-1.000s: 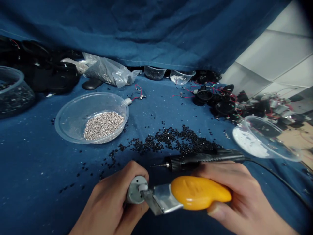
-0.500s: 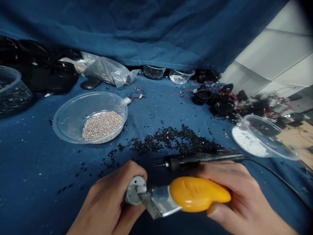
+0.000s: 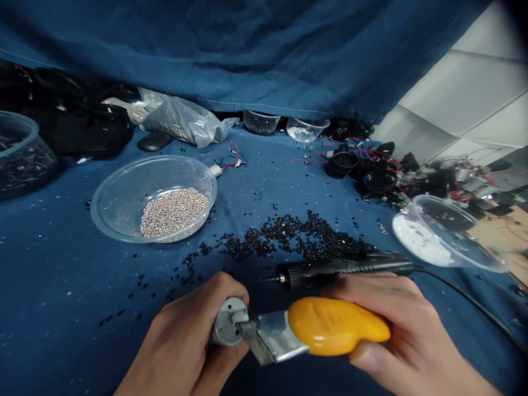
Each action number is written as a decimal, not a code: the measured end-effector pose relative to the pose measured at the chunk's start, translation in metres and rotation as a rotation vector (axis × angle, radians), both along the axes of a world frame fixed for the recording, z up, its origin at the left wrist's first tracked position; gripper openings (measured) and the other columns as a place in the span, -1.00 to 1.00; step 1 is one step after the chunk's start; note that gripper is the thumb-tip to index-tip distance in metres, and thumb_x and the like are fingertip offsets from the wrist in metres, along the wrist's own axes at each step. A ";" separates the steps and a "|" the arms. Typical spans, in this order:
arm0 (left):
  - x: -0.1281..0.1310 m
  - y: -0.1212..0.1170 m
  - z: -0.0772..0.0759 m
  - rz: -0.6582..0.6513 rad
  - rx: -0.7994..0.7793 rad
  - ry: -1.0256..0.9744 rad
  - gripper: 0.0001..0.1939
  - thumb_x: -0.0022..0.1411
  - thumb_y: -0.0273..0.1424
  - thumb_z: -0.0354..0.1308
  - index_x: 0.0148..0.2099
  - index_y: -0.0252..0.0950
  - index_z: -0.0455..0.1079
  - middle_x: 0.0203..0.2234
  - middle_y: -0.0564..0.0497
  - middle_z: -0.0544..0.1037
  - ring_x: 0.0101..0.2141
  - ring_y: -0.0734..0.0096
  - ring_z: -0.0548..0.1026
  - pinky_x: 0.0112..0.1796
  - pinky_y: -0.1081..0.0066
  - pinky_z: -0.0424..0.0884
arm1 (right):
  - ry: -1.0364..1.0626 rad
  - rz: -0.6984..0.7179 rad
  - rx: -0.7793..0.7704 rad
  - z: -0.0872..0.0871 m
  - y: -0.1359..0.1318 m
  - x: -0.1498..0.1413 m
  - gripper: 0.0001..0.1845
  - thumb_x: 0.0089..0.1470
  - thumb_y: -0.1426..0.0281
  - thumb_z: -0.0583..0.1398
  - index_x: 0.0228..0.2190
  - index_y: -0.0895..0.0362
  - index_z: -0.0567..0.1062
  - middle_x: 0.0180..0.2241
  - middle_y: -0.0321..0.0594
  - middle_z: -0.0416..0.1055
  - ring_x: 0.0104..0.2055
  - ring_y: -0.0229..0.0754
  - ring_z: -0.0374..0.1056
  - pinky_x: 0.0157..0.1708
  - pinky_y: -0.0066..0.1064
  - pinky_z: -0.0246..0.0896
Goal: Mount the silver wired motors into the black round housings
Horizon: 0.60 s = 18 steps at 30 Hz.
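My left hand [image 3: 181,346] is wrapped round a small silver cylindrical motor [image 3: 226,328], its flat end facing right. My right hand [image 3: 408,341] grips a yellow-handled cutter [image 3: 334,325] whose metal jaws [image 3: 264,335] sit at the motor's end shaft. A black electric screwdriver [image 3: 342,268] with a cable lies on the blue cloth just behind both hands, tip pointing left.
A clear bowl [image 3: 124,192] with small silver pieces sits at mid left. A scatter of black bits [image 3: 297,234] covers the cloth's centre. A clear dish with white contents [image 3: 437,236] is at right, black parts with red wires [image 3: 371,165] behind it, and a plastic bag [image 3: 181,118] at the back.
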State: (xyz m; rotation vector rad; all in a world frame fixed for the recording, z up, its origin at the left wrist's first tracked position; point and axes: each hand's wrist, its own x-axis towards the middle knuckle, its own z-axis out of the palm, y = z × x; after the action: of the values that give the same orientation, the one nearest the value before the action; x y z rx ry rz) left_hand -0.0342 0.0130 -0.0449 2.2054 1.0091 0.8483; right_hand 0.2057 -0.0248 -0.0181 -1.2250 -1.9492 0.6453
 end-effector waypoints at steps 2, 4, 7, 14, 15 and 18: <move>0.001 -0.001 -0.001 -0.011 0.008 -0.004 -0.79 0.18 -0.53 -0.04 -0.20 -0.08 0.17 -0.58 0.30 0.39 -0.63 0.58 0.43 -0.55 0.62 0.30 | -0.015 -0.005 0.004 -0.001 0.000 0.001 -0.39 0.29 -0.04 0.11 -0.59 0.15 0.37 -0.59 -0.29 0.37 -0.62 -0.36 0.22 -0.61 -0.50 0.03; 0.003 -0.004 -0.003 -0.030 0.042 -0.018 -0.81 0.21 -0.53 0.00 -0.21 -0.09 0.16 -0.57 0.29 0.41 -0.61 0.56 0.48 -0.54 0.60 0.33 | -0.048 -0.009 0.018 -0.002 0.000 0.003 -0.42 0.29 -0.01 0.12 -0.59 0.15 0.37 -0.57 -0.27 0.41 -0.61 -0.35 0.24 -0.61 -0.49 0.04; 0.007 -0.006 -0.006 -0.027 0.091 -0.054 -0.80 0.24 -0.51 0.08 -0.26 -0.11 0.12 -0.56 0.28 0.45 -0.57 0.53 0.54 -0.50 0.58 0.39 | -0.094 -0.003 0.064 -0.004 -0.001 0.006 -0.49 0.31 0.04 0.12 -0.53 0.13 0.38 -0.53 -0.26 0.44 -0.58 -0.32 0.30 -0.59 -0.45 0.05; 0.007 -0.003 0.000 -0.048 -0.009 -0.048 -0.87 0.30 -0.48 0.01 -0.28 -0.12 0.17 -0.58 0.28 0.44 -0.62 0.62 0.47 -0.55 0.62 0.32 | -0.008 -0.053 0.051 -0.002 -0.001 0.005 -0.41 0.27 -0.08 0.10 -0.56 0.11 0.38 -0.67 -0.32 0.28 -0.68 -0.31 0.20 -0.65 -0.43 0.01; 0.006 -0.003 0.001 -0.044 -0.022 -0.045 -0.87 0.29 -0.49 -0.03 -0.27 -0.12 0.18 -0.58 0.28 0.43 -0.63 0.63 0.46 -0.55 0.62 0.30 | 0.004 -0.042 0.042 -0.002 0.000 0.003 -0.40 0.26 -0.09 0.11 -0.58 0.11 0.37 -0.66 -0.31 0.31 -0.67 -0.31 0.21 -0.64 -0.44 0.02; 0.004 -0.004 0.004 -0.018 -0.035 -0.045 -0.84 0.26 -0.50 -0.06 -0.22 -0.10 0.21 -0.55 0.28 0.46 -0.61 0.64 0.45 -0.52 0.61 0.28 | 0.004 -0.013 0.024 -0.002 0.001 0.001 -0.38 0.26 -0.08 0.11 -0.59 0.13 0.39 -0.61 -0.29 0.37 -0.64 -0.34 0.22 -0.63 -0.48 0.03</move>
State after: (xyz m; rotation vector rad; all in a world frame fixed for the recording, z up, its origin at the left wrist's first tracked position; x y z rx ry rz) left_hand -0.0302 0.0095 -0.0414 2.1534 0.9743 0.8614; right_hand 0.2067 -0.0234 -0.0197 -1.2198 -1.9382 0.6151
